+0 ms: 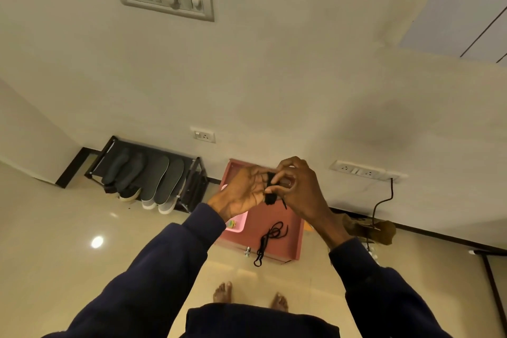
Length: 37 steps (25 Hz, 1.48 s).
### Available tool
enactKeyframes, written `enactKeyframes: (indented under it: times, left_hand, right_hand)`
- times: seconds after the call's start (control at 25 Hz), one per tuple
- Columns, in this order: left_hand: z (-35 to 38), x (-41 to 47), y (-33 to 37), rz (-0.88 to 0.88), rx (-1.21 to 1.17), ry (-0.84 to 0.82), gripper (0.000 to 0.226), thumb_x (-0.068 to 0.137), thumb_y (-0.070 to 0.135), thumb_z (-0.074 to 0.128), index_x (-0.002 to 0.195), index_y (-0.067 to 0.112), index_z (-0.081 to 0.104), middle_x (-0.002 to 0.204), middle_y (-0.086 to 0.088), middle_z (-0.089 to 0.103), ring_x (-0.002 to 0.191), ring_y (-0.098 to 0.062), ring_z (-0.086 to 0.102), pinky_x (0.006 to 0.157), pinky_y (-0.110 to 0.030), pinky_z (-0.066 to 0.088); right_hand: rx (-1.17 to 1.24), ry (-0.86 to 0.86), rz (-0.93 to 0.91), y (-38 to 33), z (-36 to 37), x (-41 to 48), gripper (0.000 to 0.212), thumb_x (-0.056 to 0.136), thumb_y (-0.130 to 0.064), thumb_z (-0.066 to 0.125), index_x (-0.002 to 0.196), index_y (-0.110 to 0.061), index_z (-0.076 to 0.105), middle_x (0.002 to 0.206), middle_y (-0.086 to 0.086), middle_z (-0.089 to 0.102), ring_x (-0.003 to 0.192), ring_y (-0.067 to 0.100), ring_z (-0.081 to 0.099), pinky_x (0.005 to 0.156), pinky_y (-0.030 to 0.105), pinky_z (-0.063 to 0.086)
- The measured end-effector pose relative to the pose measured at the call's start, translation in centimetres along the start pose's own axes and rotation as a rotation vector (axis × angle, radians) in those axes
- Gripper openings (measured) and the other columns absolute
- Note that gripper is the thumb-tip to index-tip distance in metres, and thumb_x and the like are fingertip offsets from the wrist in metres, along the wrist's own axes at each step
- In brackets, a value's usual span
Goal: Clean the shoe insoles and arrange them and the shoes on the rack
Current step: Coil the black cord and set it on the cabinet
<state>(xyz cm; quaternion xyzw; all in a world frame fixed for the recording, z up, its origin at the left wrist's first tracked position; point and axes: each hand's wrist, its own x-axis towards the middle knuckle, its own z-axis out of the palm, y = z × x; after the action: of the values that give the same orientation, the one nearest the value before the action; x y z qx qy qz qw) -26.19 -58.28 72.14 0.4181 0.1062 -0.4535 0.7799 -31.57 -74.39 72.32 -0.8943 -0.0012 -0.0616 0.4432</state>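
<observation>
Insoles (145,173) already lie on the rack (109,142) at middle left, shoes (153,204) beneath, while the left hand (241,189) and right hand (299,189) at centre grip a lace (270,195) (a second lace (270,241) waits on the box (290,228)), so relacing seems left.

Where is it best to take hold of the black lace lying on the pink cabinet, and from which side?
Probably pinch the bunched middle of the lace from above: it lies flat on the cabinet, and there its strands run together, so all would lift.
</observation>
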Motion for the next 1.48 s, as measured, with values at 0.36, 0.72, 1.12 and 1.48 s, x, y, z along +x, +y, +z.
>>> enactKeyframes:
  times: [0.36,0.72,1.12,1.48]
  left_hand:
    - [-3.7,-0.2,-0.9,-0.228,-0.035,-0.256,0.045,0.11,0.012,0.028,0.139,-0.006,0.058,0.13,-0.022,0.063,0.089,-0.019,0.071,0.111,-0.049,0.047]
    - [-7.4,1.5,0.2,-0.124,0.104,-0.226,0.036,0.075,0.013,0.087,0.106,-0.002,0.077,0.111,-0.022,0.072,0.1,-0.032,0.072,0.1,-0.043,0.055]
    - [-6.6,0.5,1.2,-0.033,-0.057,-0.107,0.024,0.095,0.023,0.06,0.087,0.002,0.069,0.079,-0.013,0.066,0.078,-0.027,0.065,0.074,-0.032,0.061]
    - [-5.3,-1.4,-2.2,0.028,0.141,-0.122,0.035,0.104,0.029,0.057,0.093,-0.002,0.069,0.078,-0.007,0.062,0.069,-0.019,0.062,0.08,-0.036,0.057]
  right_hand:
    - [0.532,-0.273,0.322,0.3,1.3,-1.9,0.033,0.086,-0.017,0.077,0.118,-0.015,0.071,0.111,0.003,0.074,0.106,0.02,0.071,0.089,0.039,0.058]
    - [1.359,-0.196,0.652,0.0,4.4,-1.6,0.043,0.105,-0.022,0.044,0.135,0.007,0.053,0.082,0.004,0.033,0.07,0.012,0.032,0.071,0.023,0.05]
    - [1.396,0.112,0.64,-3.0,7.7,-1.1,0.023,0.095,-0.003,0.056,0.113,-0.002,0.071,0.085,0.006,0.07,0.071,0.01,0.063,0.087,0.031,0.049]
    - [1.118,0.294,0.703,-2.0,7.7,-4.0,0.016,0.089,0.002,0.064,0.101,-0.003,0.074,0.078,0.012,0.073,0.055,0.01,0.06,0.056,0.021,0.053]
